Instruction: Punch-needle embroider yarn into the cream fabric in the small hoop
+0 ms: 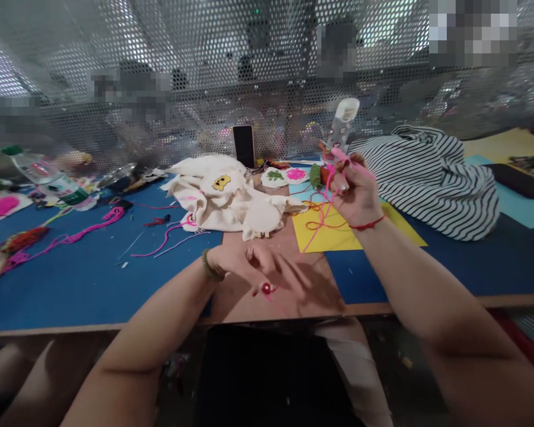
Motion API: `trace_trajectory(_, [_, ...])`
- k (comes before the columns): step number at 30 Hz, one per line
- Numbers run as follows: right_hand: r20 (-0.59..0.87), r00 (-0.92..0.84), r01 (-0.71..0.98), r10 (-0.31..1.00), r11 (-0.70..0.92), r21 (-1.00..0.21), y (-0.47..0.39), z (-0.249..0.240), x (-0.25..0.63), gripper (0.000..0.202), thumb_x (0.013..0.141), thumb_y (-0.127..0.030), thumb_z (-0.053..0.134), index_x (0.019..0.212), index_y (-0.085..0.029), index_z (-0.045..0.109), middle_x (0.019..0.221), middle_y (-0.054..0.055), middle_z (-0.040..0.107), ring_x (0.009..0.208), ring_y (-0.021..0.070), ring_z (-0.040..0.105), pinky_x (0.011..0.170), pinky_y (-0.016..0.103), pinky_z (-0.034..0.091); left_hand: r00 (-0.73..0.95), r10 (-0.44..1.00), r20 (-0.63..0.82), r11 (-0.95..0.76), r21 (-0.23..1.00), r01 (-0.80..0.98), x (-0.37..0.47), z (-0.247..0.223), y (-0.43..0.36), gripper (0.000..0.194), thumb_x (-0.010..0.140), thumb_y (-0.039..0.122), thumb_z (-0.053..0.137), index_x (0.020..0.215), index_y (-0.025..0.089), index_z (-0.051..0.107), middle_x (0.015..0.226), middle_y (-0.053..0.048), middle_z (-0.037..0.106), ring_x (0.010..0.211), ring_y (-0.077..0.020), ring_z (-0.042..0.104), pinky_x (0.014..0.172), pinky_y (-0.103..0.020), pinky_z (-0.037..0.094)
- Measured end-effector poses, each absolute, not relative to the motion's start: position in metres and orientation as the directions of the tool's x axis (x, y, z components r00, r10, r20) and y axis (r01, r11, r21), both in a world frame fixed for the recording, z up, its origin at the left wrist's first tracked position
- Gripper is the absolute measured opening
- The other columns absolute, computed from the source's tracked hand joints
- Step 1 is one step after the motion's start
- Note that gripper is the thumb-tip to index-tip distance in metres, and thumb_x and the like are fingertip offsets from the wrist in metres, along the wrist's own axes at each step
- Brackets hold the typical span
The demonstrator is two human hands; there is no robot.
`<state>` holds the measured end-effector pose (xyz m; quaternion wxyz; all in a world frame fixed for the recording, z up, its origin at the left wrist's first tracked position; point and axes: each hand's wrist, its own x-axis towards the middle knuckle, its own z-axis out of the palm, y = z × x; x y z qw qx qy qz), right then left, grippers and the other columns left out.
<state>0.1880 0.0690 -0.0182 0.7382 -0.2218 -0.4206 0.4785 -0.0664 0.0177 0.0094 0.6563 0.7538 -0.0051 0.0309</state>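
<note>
My right hand [353, 187] is raised over the yellow sheet [382, 228], its fingers closed on pink yarn [324, 207] that hangs down in a loose strand. My left hand [267, 267] is low over the brown board [235, 302] near the table's front edge. Its thumb and index finger are closed near a small red round thing [266, 288], with a thin pink strand beside it; the other fingers are stretched out and blurred. White cloth [231, 201] with a yellow patch [221, 182] lies beyond my left hand.
At the left are a plastic bottle [48, 178] and magenta yarn [66, 238] on the blue table [160, 290]. A phone [244, 146] stands against the perforated metal wall [196, 112]. Striped fabric [431, 184] and a clear cup [342, 124] are at the right.
</note>
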Motion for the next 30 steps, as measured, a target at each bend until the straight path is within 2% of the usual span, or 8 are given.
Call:
trace_trajectory(2, [0.442,0.103,-0.472,0.891,0.435,-0.767,0.061,-0.017,0.179,0.027,0.073,-0.023,0.075,0.085,-0.026,0.051,0.077,-0.007,0.065,0.043,0.0052,0.046,0.039,0.02,0.036,0.968,0.234,0.096,-0.287,0.958,-0.025,-0.068,0.002,0.02,0.032,0.072,0.048,0.077,0.059,0.02,0.069,0.121,-0.013,0.07,0.125,-0.0293,0.057,0.107,-0.043,0.041])
trace_trajectory(4, [0.449,0.03,-0.415,0.893,0.419,-0.807,0.055,-0.017,0.171,0.03,0.073,-0.025,0.076,0.086,-0.026,0.05,0.079,-0.006,0.066,0.044,0.0057,0.049,0.039,0.02,0.037,0.949,0.298,0.103,-0.395,0.918,0.024,-0.069,-0.008,0.022,0.026,0.065,0.042,0.084,0.073,0.02,0.073,0.128,-0.013,0.066,0.128,-0.0299,0.053,0.108,-0.045,0.039])
trace_trajectory(6, [0.434,-0.016,-0.388,0.901,0.395,-0.833,0.05,-0.019,0.164,0.032,0.073,-0.027,0.077,0.087,-0.026,0.049,0.08,-0.006,0.067,0.044,0.0058,0.051,0.038,0.02,0.037,0.952,0.293,0.091,-0.446,0.894,0.052,-0.067,-0.016,0.023,0.022,0.071,0.039,0.08,0.077,0.019,0.074,0.116,-0.014,0.071,0.118,-0.0286,0.06,0.102,-0.043,0.044])
trace_trajectory(8, [0.422,-0.056,-0.384,0.905,0.371,-0.845,0.046,-0.021,0.159,0.033,0.074,-0.029,0.078,0.087,-0.026,0.048,0.079,-0.005,0.067,0.044,0.006,0.052,0.038,0.02,0.037,0.894,0.426,0.138,-0.483,0.87,0.096,-0.062,-0.023,0.022,0.02,0.082,0.036,0.07,0.074,0.018,0.073,0.097,-0.013,0.074,0.101,-0.0245,0.066,0.093,-0.039,0.048])
trace_trajectory(11, [0.419,-0.153,-0.379,0.895,0.338,-0.861,0.04,-0.022,0.151,0.032,0.076,-0.031,0.078,0.087,-0.024,0.048,0.076,-0.005,0.067,0.045,0.0072,0.056,0.039,0.02,0.04,0.607,0.75,0.263,-0.453,0.873,0.181,-0.054,-0.029,0.021,0.017,0.083,0.034,0.068,0.082,0.018,0.074,0.091,-0.01,0.073,0.089,-0.0196,0.064,0.087,-0.034,0.047])
trace_trajectory(13, [0.416,-0.242,-0.366,0.877,0.314,-0.876,0.036,-0.024,0.144,0.031,0.076,-0.032,0.078,0.087,-0.023,0.05,0.075,-0.004,0.067,0.046,0.0082,0.059,0.04,0.02,0.041,0.461,0.854,0.24,-0.316,0.944,0.094,-0.052,-0.031,0.022,0.021,0.084,0.036,0.068,0.092,0.018,0.074,0.096,-0.009,0.072,0.09,-0.0178,0.063,0.086,-0.032,0.047])
trace_trajectory(20, [0.323,-0.442,-0.319,0.837,0.19,-0.929,0.027,-0.036,0.126,0.029,0.077,-0.032,0.078,0.087,-0.019,0.054,0.065,-0.006,0.062,0.042,0.0068,0.056,0.04,0.019,0.042,0.472,0.882,0.0,0.189,0.917,-0.352,-0.05,-0.037,0.028,0.032,0.068,0.037,0.083,0.09,0.015,0.075,0.086,-0.005,0.07,0.078,-0.0136,0.062,0.076,-0.028,0.048])
trace_trajectory(30, [0.301,-0.488,-0.347,0.819,0.134,-0.928,0.024,-0.039,0.126,0.024,0.083,-0.039,0.071,0.093,-0.018,0.063,0.082,0.001,0.067,0.049,0.0058,0.054,0.045,0.021,0.042,0.454,0.89,-0.037,0.273,0.842,-0.466,-0.049,-0.036,0.025,0.013,0.074,0.023,0.079,0.08,0.015,0.071,0.069,0.0,0.062,0.067,-0.0084,0.055,0.066,-0.021,0.041])
